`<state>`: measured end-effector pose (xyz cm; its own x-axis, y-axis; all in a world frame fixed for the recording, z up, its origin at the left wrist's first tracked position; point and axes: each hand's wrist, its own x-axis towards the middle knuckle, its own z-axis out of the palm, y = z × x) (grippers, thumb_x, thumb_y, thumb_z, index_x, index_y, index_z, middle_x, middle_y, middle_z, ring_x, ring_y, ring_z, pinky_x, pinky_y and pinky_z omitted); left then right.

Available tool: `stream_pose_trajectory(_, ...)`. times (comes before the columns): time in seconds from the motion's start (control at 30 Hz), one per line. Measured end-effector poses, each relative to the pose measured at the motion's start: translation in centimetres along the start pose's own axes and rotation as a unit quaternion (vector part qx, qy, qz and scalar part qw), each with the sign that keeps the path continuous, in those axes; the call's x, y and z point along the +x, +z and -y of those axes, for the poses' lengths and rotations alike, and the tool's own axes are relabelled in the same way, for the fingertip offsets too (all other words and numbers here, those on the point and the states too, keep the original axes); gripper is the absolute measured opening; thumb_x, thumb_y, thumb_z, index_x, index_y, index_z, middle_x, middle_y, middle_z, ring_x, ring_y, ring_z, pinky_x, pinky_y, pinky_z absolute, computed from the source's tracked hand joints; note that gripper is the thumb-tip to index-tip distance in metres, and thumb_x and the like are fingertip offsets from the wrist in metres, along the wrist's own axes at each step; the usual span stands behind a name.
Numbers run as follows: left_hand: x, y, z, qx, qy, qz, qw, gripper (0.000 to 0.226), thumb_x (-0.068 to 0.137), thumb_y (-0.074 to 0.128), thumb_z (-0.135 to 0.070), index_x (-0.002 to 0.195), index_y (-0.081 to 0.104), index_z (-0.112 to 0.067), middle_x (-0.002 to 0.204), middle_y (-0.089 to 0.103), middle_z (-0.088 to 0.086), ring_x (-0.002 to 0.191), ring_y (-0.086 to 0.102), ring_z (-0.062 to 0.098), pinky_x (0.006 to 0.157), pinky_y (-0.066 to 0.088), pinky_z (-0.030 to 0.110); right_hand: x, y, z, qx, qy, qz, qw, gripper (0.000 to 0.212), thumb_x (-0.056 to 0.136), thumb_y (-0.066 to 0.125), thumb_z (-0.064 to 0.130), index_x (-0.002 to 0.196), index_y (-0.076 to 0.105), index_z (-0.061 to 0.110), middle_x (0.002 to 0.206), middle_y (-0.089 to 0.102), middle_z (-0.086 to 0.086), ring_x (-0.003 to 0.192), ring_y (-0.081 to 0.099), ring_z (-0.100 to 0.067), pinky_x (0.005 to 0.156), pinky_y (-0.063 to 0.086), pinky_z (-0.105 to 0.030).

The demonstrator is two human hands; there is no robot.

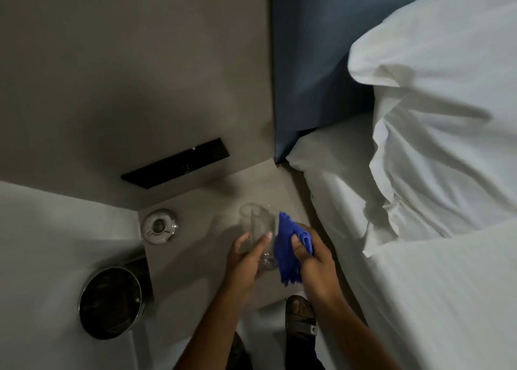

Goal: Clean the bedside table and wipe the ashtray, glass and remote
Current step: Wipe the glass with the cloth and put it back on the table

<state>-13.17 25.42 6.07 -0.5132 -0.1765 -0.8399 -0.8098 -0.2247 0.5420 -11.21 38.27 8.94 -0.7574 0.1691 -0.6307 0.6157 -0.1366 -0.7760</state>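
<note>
Glass (258,230) is lifted above the table (195,246), gripped by the left hand (246,260), so the right hand (313,260) presses its clutched cloth (285,246) at 3 o'clock; ashtray (160,226) waits at 9.

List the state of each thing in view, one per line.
glass: lifted off the table, tilted, held in the left hand
blue cloth: bunched in the right hand, pressed to the glass's side
ashtray: resting on the bedside table, untouched
bin: on the floor beside the table, open-topped
black wall panel: set in the wall
bed pillows: rumpled
</note>
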Motion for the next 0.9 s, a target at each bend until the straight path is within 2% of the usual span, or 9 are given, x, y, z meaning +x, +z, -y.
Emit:
stream_pose_trajectory(0.1,3.1,0.1,-2.0,0.043,0.020,-0.038,0.998,0.060,0.078,0.078,-0.027,0.129,0.047,-0.024,0.115,0.064,0.006,0.097,0.065,0.020,0.067,0.054,0.031,0.3,-1.3,-1.2,0.104,0.080,-0.053,0.990,0.013,0.093,0.059,0.025,0.101,0.069,0.029,0.102,0.074,-0.007,0.094,0.070,-0.028,0.089,0.054,-0.050)
stream_pose_trajectory(0.2,6.1,0.6,-4.0,0.136,0.071,-0.020,0.988,0.062,0.077,0.074,-0.018,0.134,0.050,-0.024,0.117,0.064,0.004,0.100,0.064,0.021,0.074,0.056,0.034,0.8,-2.5,-1.8,0.120,0.105,-0.076,0.984,0.015,0.093,0.060,0.021,0.106,0.068,0.023,0.100,0.074,-0.009,0.092,0.069,-0.031,0.089,0.054,-0.050)
stream_pose_trajectory(0.33,8.8,2.2,-6.9,0.375,0.209,-0.069,0.901,0.061,0.069,0.079,-0.015,0.124,0.054,-0.021,0.118,0.064,0.006,0.093,0.060,0.018,0.072,0.046,0.025,1.3,-3.7,-1.6,0.107,0.121,-0.072,0.984,0.015,0.092,0.061,0.014,0.105,0.066,0.015,0.098,0.072,-0.007,0.092,0.067,-0.027,0.088,0.051,-0.043)
stream_pose_trajectory(0.47,11.2,3.6,-8.3,0.495,0.266,-0.105,0.821,0.049,0.068,0.075,-0.014,0.114,0.059,-0.018,0.115,0.062,0.011,0.100,0.064,0.030,0.074,0.046,0.027,1.4,-4.9,-1.5,0.105,0.129,-0.065,0.984,0.022,0.091,0.061,0.007,0.112,0.067,0.008,0.103,0.073,-0.012,0.099,0.066,-0.030,0.094,0.049,-0.045)
stream_pose_trajectory(0.57,12.1,4.1,-8.4,0.551,0.280,-0.111,0.778,0.052,0.077,0.071,-0.016,0.127,0.056,-0.021,0.132,0.047,0.011,0.108,0.061,0.031,0.079,0.048,0.030,1.3,-6.0,-0.9,0.093,0.127,-0.056,0.986,0.016,0.090,0.061,0.005,0.105,0.067,0.009,0.095,0.073,-0.008,0.089,0.066,-0.022,0.077,0.050,-0.033)
stream_pose_trajectory(0.63,12.5,4.3,-8.2,0.574,0.294,-0.112,0.756,0.059,0.084,0.068,-0.018,0.139,0.047,-0.023,0.142,0.041,0.009,0.116,0.058,0.031,0.088,0.050,0.037,1.6,-6.6,-1.0,0.087,0.132,-0.066,0.985,0.022,0.090,0.063,0.005,0.111,0.064,0.004,0.100,0.070,-0.011,0.086,0.063,-0.019,0.072,0.047,-0.028)
stream_pose_trajectory(0.7,13.0,4.5,-8.1,0.587,0.318,-0.117,0.735,0.059,0.086,0.065,-0.017,0.142,0.044,-0.020,0.145,0.041,0.009,0.118,0.057,0.030,0.092,0.049,0.038,1.5,-7.0,-0.7,0.078,0.138,-0.076,0.984,0.019,0.089,0.063,0.005,0.108,0.060,0.004,0.094,0.067,-0.008,0.078,0.058,-0.014,0.066,0.044,-0.024)
stream_pose_trajectory(0.77,13.3,4.6,-8.3,0.583,0.333,-0.127,0.730,0.061,0.087,0.064,-0.015,0.143,0.043,-0.017,0.144,0.042,0.011,0.117,0.057,0.031,0.093,0.049,0.037,1.5,-7.4,-0.3,0.082,0.139,-0.084,0.983,0.017,0.090,0.062,0.004,0.105,0.058,0.008,0.083,0.062,-0.002,0.071,0.053,-0.010,0.059,0.044,-0.020)
stream_pose_trajectory(0.9,14.0,4.9,-9.2,0.562,0.333,-0.093,0.752,0.069,0.082,0.070,-0.010,0.144,0.041,-0.014,0.145,0.041,0.015,0.118,0.056,0.037,0.095,0.050,0.042,0.7,-7.8,0.3,0.088,0.124,-0.085,0.985,0.017,0.090,0.060,0.001,0.107,0.062,0.006,0.087,0.065,-0.008,0.075,0.058,-0.020,0.056,0.051,-0.014)
